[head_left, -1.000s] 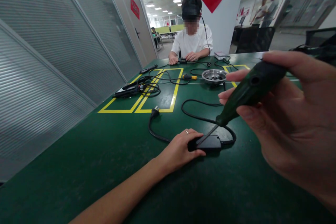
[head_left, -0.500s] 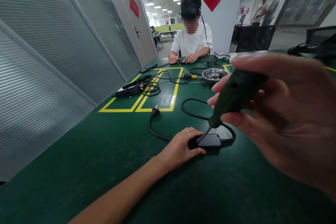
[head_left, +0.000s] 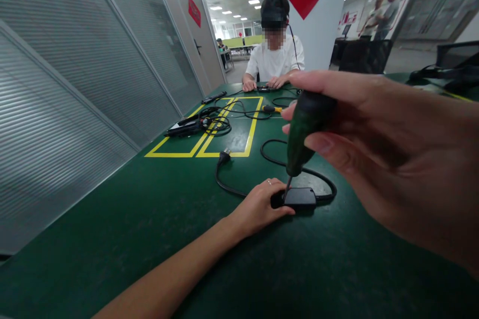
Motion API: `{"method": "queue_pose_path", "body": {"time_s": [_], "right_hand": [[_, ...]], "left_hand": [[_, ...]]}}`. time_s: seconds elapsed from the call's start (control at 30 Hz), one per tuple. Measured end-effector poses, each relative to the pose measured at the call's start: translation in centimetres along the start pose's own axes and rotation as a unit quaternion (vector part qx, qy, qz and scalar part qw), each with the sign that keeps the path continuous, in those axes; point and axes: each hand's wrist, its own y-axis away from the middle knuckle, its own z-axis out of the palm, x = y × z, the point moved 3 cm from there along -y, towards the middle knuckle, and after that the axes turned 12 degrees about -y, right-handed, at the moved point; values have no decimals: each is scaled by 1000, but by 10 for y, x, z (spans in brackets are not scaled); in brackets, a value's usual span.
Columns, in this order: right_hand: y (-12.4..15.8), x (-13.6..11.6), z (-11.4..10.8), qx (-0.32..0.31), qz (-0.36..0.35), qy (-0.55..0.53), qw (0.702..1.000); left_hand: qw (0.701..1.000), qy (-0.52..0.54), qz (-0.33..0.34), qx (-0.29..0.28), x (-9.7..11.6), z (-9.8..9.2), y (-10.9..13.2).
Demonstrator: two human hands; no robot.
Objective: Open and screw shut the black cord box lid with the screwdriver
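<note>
A small black power adapter point(head_left: 299, 198) lies on the green table point(head_left: 149, 219), its black cable point(head_left: 239, 184) looping back to a plug point(head_left: 223, 155). My left hand point(head_left: 260, 204), a ring on one finger, is closed over the adapter's left end and holds it down. My right hand point(head_left: 381, 144) grips a dark green screwdriver point(head_left: 304, 129) almost upright; its thin metal tip touches the adapter's top, close to my left fingers.
Yellow tape rectangles point(head_left: 224, 134) mark the table beyond. More cables and black devices point(head_left: 194, 124) and a yellow-handled screwdriver point(head_left: 270, 108) lie there. A person in a white shirt point(head_left: 275, 57) sits at the far end, hands on the table. Glass partition on the left.
My right hand has swung left and tipped the screwdriver from a slant to nearly upright, its tip staying on the adapter. The left hand has kept its hold.
</note>
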Motion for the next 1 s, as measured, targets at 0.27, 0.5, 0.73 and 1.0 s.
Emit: {"method": "queue_pose_path", "body": {"time_s": [0.27, 0.5, 0.73, 1.0], "right_hand": [[-2, 8, 6, 109, 50, -19, 993], [-1, 10, 2, 38, 77, -37, 996], [0, 12, -5, 19, 75, -23, 997], [4, 19, -2, -10, 80, -106, 991]], "left_hand": [[1000, -17, 4, 2, -1, 0, 0], [1000, -20, 4, -1, -1, 0, -1], [1000, -23, 7, 5, 0, -1, -1], [1000, -26, 9, 4, 0, -1, -1]]}}
